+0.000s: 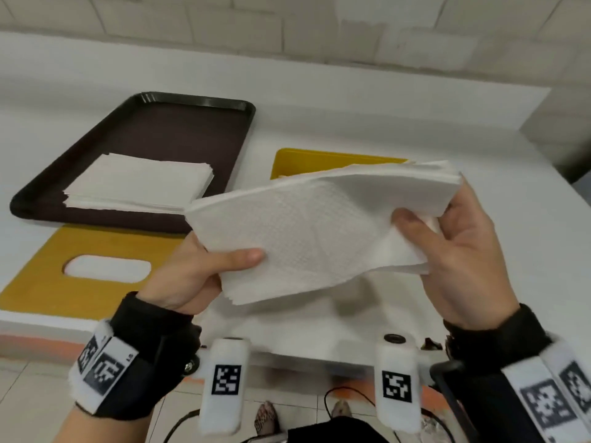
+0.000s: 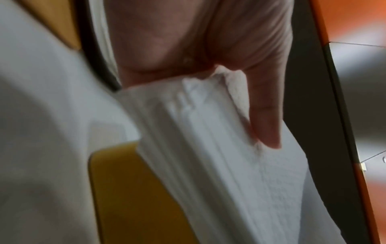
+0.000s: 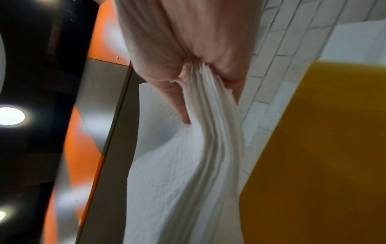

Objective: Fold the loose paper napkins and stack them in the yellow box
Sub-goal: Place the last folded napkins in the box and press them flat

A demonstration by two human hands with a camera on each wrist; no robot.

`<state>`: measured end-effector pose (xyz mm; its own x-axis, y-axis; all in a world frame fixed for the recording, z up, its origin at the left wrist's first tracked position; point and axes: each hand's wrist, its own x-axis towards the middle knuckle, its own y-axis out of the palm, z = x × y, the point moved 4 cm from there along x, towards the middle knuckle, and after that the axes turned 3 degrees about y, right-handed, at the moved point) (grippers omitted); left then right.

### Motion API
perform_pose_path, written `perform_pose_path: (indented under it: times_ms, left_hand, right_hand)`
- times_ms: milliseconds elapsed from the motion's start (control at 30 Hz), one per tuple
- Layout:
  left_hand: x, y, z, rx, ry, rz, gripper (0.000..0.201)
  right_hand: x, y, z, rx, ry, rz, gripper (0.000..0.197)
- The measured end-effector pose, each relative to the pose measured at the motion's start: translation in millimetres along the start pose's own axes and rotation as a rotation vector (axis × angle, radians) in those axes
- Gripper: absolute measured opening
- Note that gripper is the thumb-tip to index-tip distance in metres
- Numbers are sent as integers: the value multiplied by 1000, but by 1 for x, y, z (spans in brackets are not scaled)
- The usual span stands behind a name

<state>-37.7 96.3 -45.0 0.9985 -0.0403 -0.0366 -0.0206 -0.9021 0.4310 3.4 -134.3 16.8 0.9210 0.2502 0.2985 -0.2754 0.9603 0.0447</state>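
Both hands hold 1 thick wad (image 1: 307, 231) of napkins in the air above the counter (image 1: 415, 123). The left hand (image 1: 195, 276) pinches the near-left corner, thumb on top and fingers curled beneath, and the right hand (image 1: 460, 251) grips the right edge with its thumb pressed into the sheets and its fingers wrapped behind. The wad sags between them and its layers fan apart at the right edge (the right wrist view shows them splaying just below the grip). The box (image 1: 319, 159) stands on the counter just behind the wad, mostly hidden by it; whether anything lies inside cannot be told. Its lid (image 1: 41, 282), with an oval slot, lies flat at the near left, and a second stack (image 1: 137, 185) waits on the dark tray (image 1: 179, 129) beyond it. The step in hand looks like squaring this wad before it goes into the box. To do it well, I would keep both pinches firm enough that no sheet slips, draw the hands apart to take out the sag, and tap 1 long edge on the counter so the fanned layers line up. Then lower it level, since a tilted wad would likely catch on the box wall.
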Motion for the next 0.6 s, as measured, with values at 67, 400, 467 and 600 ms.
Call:
perform_pose_path:
  times_ms: [67, 400, 467, 600]
  left_hand:
    - [1, 8, 10, -1, -10, -36, 75]
    - [-5, 26, 31, 335, 164, -141, 39]
    - [-9, 29, 35, 426, 158, -113, 43]
    - [-15, 37, 36, 397, 202, -50, 43]
  right_hand:
    - [-8, -9, -6, 22, 43, -33, 34]
    - [-45, -38, -28, -250, 205, -42, 40]
    - [-52, -40, -34, -272, 253, -73, 38]
    - [-59, -47, -37, -331, 245, -128, 42]
